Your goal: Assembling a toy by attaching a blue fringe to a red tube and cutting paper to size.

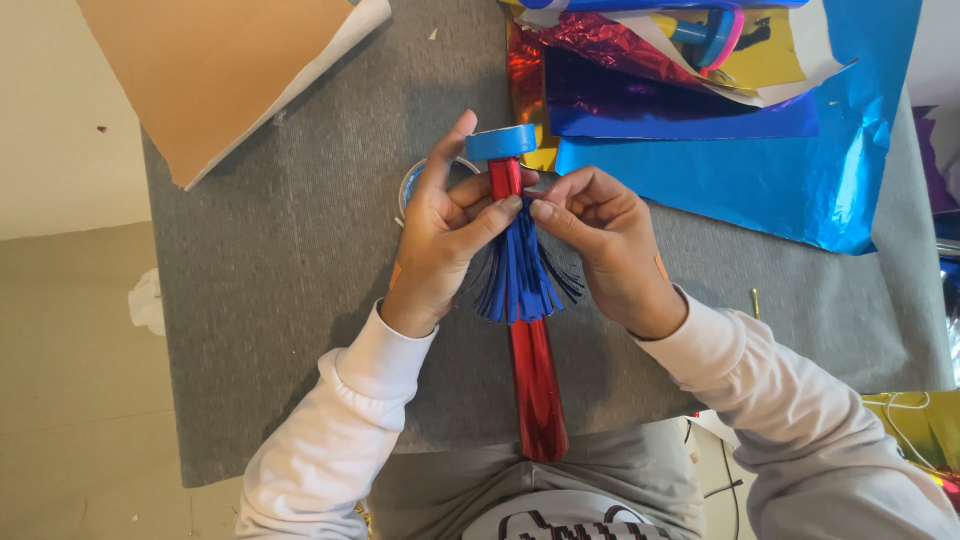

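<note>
A shiny red foil-wrapped stick (536,385) runs from my lap up to a blue cap (501,142) at its top end. A fringe of blue foil strips (518,280) hangs around the stick below my fingers. My left hand (440,235) grips the stick just under the cap, with the thumb raised beside the cap. Fingertips of my right hand (605,240) pinch the top of the blue fringe against the stick. Both hands touch each other at the stick.
A grey mat (290,260) covers the table. Brown card on white paper (220,75) lies at the upper left. Blue, red and yellow foil sheets (760,170) pile at the upper right. A tape roll (410,185) sits behind my left hand.
</note>
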